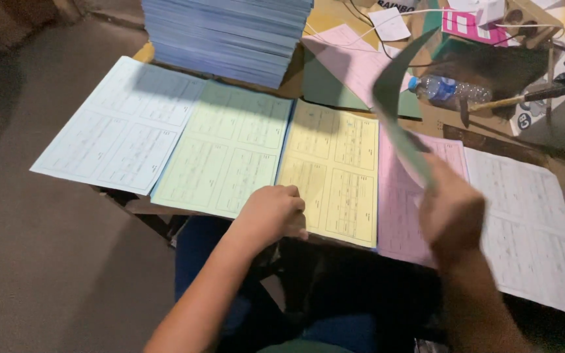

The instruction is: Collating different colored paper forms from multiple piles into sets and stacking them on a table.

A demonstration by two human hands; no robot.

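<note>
Five printed form sheets side by side along the bench (308, 82): blue (122, 127), green (230, 150), yellow (331, 167), pink (400, 196), white (531, 222). One tall blue stack (227, 33) behind; one water bottle (449, 90). Collating step judged in hand: right hand (452, 216), fingers clamped on one lifted, blurred sheet (397, 104); left hand (273, 212), fingers curled together at yellow sheet's near edge. Next calls for square placement.

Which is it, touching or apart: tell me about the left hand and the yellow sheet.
Touching. The head view shows the left hand resting with its fingers on the near edge of the yellow sheet, no gap between them.
</note>
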